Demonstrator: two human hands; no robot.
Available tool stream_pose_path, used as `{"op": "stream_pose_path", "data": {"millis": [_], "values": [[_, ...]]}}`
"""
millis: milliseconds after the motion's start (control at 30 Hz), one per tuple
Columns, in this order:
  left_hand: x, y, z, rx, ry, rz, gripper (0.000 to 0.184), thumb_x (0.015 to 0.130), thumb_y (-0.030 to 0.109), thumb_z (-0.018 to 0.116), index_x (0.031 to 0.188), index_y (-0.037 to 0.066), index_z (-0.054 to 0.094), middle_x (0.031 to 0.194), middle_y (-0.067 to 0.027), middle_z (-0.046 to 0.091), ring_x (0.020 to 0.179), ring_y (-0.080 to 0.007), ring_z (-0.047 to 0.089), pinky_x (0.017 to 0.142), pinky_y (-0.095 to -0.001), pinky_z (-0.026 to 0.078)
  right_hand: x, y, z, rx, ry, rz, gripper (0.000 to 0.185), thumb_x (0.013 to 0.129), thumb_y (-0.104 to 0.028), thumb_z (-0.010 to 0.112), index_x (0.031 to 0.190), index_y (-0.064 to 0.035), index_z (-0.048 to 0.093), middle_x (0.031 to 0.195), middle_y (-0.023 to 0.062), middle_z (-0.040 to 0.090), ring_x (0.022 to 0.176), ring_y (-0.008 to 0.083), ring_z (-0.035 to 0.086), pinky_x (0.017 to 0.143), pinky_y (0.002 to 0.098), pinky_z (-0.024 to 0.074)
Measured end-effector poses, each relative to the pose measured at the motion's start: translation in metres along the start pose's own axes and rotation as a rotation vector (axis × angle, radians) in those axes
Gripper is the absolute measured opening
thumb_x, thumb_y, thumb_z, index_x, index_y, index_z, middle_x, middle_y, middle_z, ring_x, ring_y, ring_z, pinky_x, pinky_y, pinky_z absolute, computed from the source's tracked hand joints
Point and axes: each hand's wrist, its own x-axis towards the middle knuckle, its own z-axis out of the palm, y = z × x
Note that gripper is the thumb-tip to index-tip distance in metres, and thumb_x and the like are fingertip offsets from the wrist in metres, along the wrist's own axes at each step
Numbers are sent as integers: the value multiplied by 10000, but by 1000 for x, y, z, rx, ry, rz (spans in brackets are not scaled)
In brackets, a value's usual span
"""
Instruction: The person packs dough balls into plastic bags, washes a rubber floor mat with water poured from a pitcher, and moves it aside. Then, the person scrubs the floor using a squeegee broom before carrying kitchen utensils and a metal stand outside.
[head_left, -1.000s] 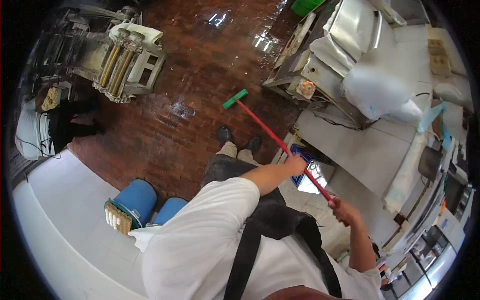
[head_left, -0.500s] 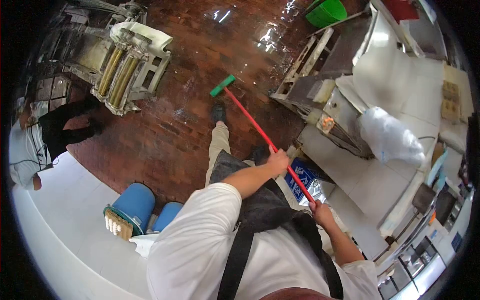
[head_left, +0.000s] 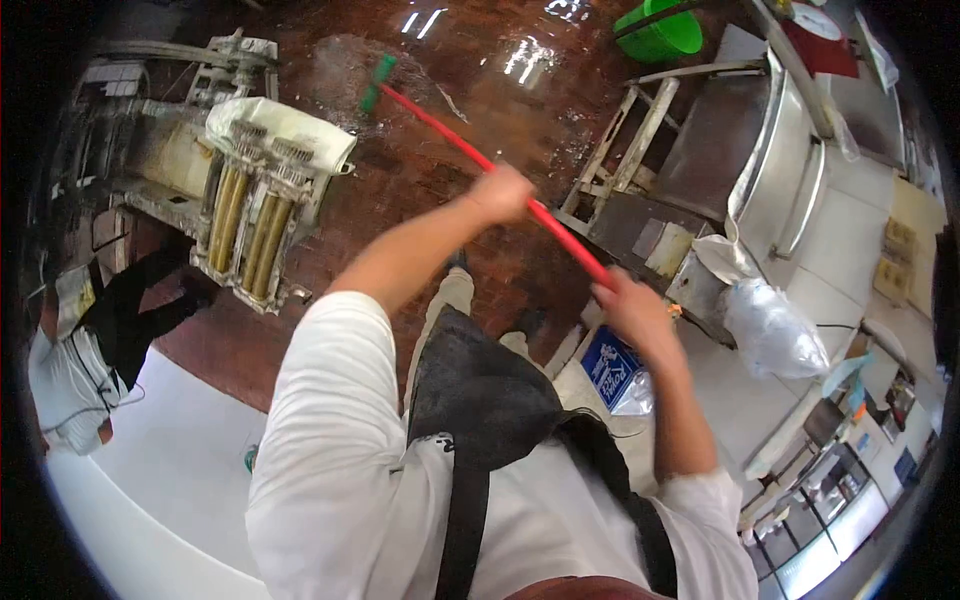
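Note:
A long-handled floor brush with a red pole slants across the view. Its green head rests on the wet brown floor at the far end; whether bristles or a blade sit under it, I cannot make out. My left hand is wrapped around the pole partway along, with the arm stretched forward. Closer to my body, my right hand grips the near end of the pole. Both hands are slightly smeared by motion.
A machine with paired metal rollers stands on the left, with a co-worker behind it. On the right are a worktable, a plastic bag and a blue box. A green bucket stands at the far right.
The brush head has moved forward and left, away from my feet. Both my hands have pushed forward with the pole. The view has shifted, and the blue barrels are now out of sight.

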Motion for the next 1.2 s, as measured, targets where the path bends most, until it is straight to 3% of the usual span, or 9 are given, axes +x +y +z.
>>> {"op": "stream_pose_path", "data": {"millis": [167, 300, 567, 700, 733, 767, 900, 967, 1200], "values": [[54, 198, 4, -445, 149, 221, 209, 736, 298, 677, 664, 102, 682, 695, -166, 654, 723, -383, 658, 686, -487, 526, -147, 47, -111, -347, 37, 340, 328, 924, -345, 588, 1211, -185, 590, 877, 184, 680, 837, 394, 655, 699, 497, 505], [76, 242, 44, -592, -10, 171, 149, 719, 171, 622, 787, 93, 730, 838, -186, 695, 866, -373, 676, 841, -472, 515, -129, 59, -108, -508, 15, 323, 279, 929, -318, 585, 1175, -190, 612, 853, 176, 679, 815, 387, 655, 694, 500, 500], [72, 137, 40, -367, 66, 53, 156, 770, 230, 631, 779, 118, 739, 804, -157, 694, 802, -365, 669, 741, -484, 512, -65, 52, -90, -340, 30, 201, 320, 972, -382, 495, 1238, -239, 601, 867, 187, 685, 814, 380, 664, 693, 500, 507], [36, -29, 52, -295, 449, -50, 77, 760, 186, 676, 765, 137, 735, 727, -114, 656, 790, -337, 649, 721, -459, 507, 37, -16, -33, -150, 237, -165, 341, 979, -350, 463, 1211, -134, 587, 787, 181, 661, 780, 379, 666, 657, 501, 514], [23, -58, 2, -36, 259, -70, 100, 783, 164, 671, 833, 107, 736, 819, -132, 667, 851, -320, 656, 754, -454, 518, 72, -44, -27, -166, 207, -161, 335, 979, -324, 457, 1200, -101, 574, 808, 166, 669, 787, 365, 673, 665, 494, 527], [33, -125, 60, -302, 436, -410, 159, 762, 279, 710, 716, 127, 713, 739, -115, 661, 794, -320, 647, 810, -456, 505, 105, -68, -21, -141, 216, -256, 334, 983, -291, 443, 1216, -82, 562, 860, 162, 685, 815, 356, 680, 682, 488, 539], [24, -133, -16, 469, 400, -375, 341, 876, 393, 629, 894, 63, 714, 997, -182, 651, 906, -289, 648, 808, -491, 472, 189, -92, -8, -103, 177, -270, 352, 971, -234, 453, 1300, -115, 496, 950, 195, 683, 892, 363, 674, 733, 499, 529], [53, -91, -38, 248, 36, -337, 381, 865, 469, 614, 804, 111, 732, 832, -127, 686, 811, -315, 656, 819, -507, 448, 176, -42, -24, 82, 83, -195, 421, 961, -219, 463, 1373, -132, 448, 1029, 232, 666, 965, 398, 652, 805, 508, 515], [165, 193, -21, -255, 19, 10, 298, 818, 361, 652, 665, 107, 689, 653, -137, 644, 708, -360, 652, 714, -493, 476, -58, 159, -188, -168, -99, 164, 324, 951, -390, 545, 1072, -95, 605, 841, 210, 666, 827, 406, 644, 713, 516, 487]]}}
